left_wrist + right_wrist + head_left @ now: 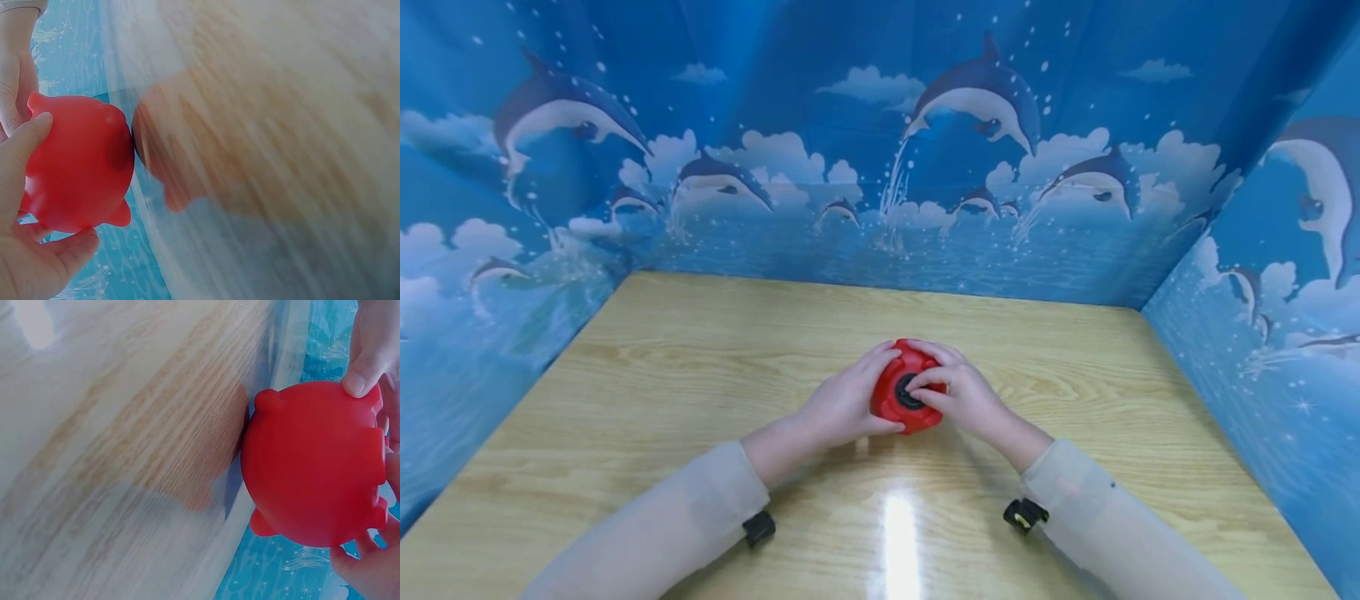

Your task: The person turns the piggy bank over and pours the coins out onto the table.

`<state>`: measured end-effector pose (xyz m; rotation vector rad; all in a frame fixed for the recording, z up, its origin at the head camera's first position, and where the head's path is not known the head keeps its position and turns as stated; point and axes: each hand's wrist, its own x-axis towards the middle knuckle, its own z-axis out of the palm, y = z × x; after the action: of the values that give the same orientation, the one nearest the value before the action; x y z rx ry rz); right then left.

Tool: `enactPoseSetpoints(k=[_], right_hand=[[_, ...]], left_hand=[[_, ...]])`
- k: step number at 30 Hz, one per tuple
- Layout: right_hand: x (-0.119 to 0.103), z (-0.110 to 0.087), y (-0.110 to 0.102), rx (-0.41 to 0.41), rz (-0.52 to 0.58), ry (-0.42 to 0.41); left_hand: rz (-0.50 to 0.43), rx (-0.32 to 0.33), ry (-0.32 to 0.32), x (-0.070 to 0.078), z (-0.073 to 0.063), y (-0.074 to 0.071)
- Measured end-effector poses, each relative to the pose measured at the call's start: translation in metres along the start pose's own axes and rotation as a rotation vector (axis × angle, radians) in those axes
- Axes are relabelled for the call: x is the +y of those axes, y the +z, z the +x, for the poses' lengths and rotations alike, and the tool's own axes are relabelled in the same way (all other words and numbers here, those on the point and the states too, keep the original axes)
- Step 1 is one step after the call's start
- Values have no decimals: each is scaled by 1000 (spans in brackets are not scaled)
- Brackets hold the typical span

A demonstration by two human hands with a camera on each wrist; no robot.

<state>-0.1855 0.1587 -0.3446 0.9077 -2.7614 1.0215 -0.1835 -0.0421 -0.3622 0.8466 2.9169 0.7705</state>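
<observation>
A round, glossy red piggy bank (pixel 889 400) with stubby bumps stands on the table, a black plug (pixel 901 388) facing up in its top. Around its left side, my left hand (pixel 848 402) grips it, thumb at the near edge and fingers at the far edge. With thumb and a bent finger, my right hand (pixel 961 390) pinches at the plug's middle, while another of its fingers reaches the far rim. Both wrist views show the smooth red body (pixel 81 165) close up, its lower side on the tabletop. The right wrist view hides the plug.
The wood-grain table (pixel 715 333) reflects a bright light near its front. Blue curtains (pixel 790 242) printed with dolphins stand along the back and both sides. Small black devices (pixel 759 528) sit at both sleeve cuffs.
</observation>
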Motion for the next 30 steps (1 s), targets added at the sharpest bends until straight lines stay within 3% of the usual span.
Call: enactPoseSetpoints(k=[30], right_hand=[[-9,-2,-6,36,-3,21]], left_hand=[[-5,-9,4,-1,1,-1]])
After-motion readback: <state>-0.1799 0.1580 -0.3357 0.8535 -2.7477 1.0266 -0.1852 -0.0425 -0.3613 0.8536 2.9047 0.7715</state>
